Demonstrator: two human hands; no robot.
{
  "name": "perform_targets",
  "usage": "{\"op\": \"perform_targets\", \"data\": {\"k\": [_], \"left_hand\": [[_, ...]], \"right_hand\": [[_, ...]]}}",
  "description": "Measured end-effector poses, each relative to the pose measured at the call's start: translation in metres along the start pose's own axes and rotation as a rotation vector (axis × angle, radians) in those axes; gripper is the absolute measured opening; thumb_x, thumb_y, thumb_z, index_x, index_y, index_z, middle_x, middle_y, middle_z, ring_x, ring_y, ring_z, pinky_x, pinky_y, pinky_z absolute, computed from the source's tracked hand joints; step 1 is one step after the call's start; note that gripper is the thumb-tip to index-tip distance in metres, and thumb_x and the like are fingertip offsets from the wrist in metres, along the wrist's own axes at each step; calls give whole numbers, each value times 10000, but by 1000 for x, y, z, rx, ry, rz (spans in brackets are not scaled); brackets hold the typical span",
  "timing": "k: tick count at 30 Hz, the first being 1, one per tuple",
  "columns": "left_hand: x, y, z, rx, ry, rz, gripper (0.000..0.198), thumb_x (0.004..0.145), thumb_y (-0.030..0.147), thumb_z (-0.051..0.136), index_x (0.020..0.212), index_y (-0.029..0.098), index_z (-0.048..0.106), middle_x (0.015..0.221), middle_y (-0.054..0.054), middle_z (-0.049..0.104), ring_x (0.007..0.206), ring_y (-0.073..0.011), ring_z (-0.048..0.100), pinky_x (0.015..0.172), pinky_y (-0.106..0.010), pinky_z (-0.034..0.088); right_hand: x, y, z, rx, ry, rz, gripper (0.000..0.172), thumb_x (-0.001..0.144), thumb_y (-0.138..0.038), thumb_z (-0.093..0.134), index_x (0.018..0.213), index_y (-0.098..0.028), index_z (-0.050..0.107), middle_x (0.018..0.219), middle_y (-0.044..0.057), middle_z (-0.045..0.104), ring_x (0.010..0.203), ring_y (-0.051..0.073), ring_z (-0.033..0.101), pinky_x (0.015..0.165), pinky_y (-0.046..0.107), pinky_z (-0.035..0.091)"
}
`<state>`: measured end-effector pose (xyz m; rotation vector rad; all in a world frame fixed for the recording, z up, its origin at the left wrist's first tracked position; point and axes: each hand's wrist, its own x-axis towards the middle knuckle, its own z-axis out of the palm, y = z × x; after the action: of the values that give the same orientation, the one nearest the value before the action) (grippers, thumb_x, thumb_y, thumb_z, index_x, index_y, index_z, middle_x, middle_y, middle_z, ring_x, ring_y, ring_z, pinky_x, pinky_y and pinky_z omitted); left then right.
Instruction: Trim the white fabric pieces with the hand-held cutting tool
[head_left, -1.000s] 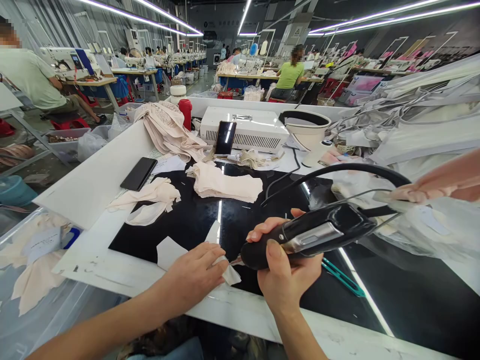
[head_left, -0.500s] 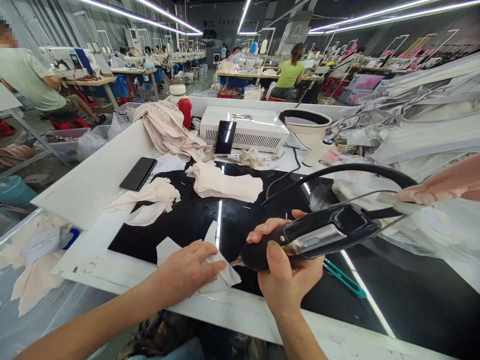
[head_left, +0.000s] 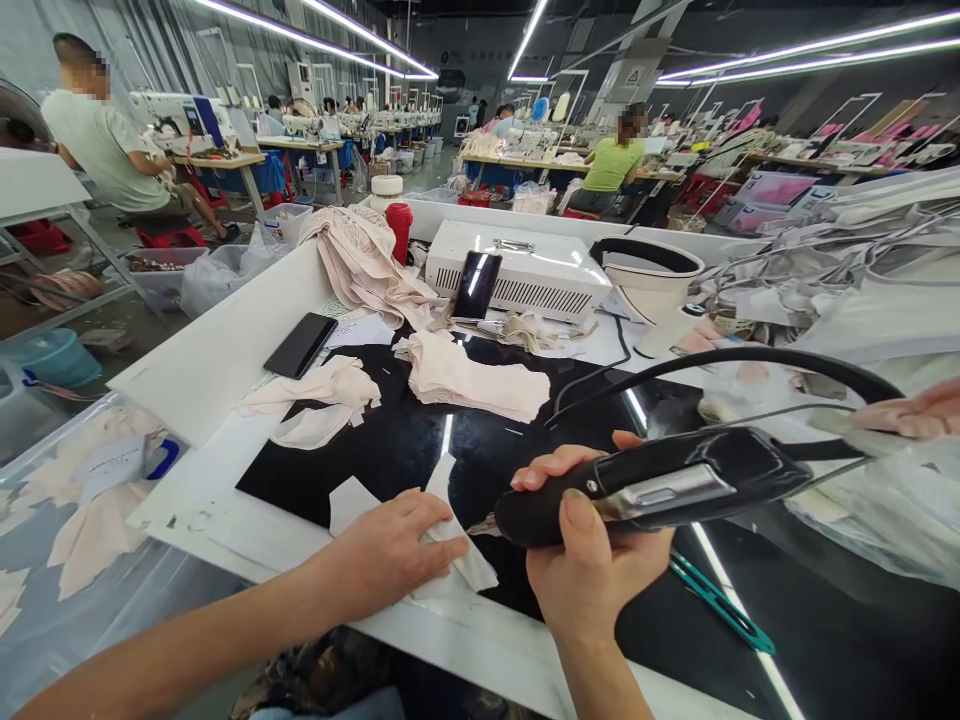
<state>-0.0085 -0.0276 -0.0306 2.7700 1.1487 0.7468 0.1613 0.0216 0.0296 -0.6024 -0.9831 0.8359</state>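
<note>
My right hand [head_left: 589, 560] is wrapped round a black hand-held cutting tool [head_left: 652, 485] with a thick black cable [head_left: 742, 358]. Its metal tip points left at a small white fabric piece [head_left: 450, 530]. My left hand [head_left: 397, 550] lies flat on that piece, fingers stretched out, pressing it onto the black glossy work surface [head_left: 420, 440]. Near the tip the fabric's corner lifts slightly.
A stack of beige fabric pieces [head_left: 472, 375] and a smaller pile [head_left: 319, 395] lie further back. A black phone [head_left: 300, 345], a white machine box [head_left: 525, 270] with a second phone [head_left: 475, 285], teal snips [head_left: 720, 605], a white bowl [head_left: 651, 270]. Another person's hand [head_left: 911, 415] enters from the right.
The view has shifted slightly, so everything sits a little lower and to the right. My left hand slid a bit over the white piece; the tool tip stays at its edge.
</note>
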Motion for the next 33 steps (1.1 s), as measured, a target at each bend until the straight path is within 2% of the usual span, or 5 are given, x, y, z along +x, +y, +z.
{"op": "perform_targets", "data": {"k": [16,20,23,27,33], "left_hand": [[0,3,7,15,44,-30,180,1026,186,596,1193,180,662,1192,-138,614,1171,-255,630,997,-370,593],[-2,9,13,85,78,-16,218,1015,209,622,1223,147,636,1199,-159,618,1158,-278,636,1020,-432,583],[-1,9,10,80,67,-23,259,1010,265,652,1224,124,620,1187,-155,633,1153,-276,637,1032,-421,578],[11,-9,-2,71,18,30,123,1026,113,527,1082,103,636,1129,-132,656,1123,-248,647,1099,-417,533],[24,-48,-4,-33,-159,216,289,918,-7,516,1164,85,634,1206,-138,681,1193,-243,636,1122,-362,517]], "right_hand": [[4,7,6,-14,-37,9,415,830,-222,795,1202,-291,626,810,-49,704,629,126,661,642,304,580],[2,7,2,-32,-55,18,381,851,-212,779,1190,-296,628,820,-50,703,636,126,668,646,304,584],[2,6,0,-30,-64,7,400,844,-220,785,1202,-294,623,824,-50,701,633,128,667,642,305,584],[1,6,-2,-36,-65,-9,412,842,-222,784,1211,-294,616,825,-48,696,629,132,664,630,307,577],[-2,7,-2,-23,-76,-7,413,862,-217,778,1231,-298,612,848,-40,695,653,127,667,648,297,586]]}}
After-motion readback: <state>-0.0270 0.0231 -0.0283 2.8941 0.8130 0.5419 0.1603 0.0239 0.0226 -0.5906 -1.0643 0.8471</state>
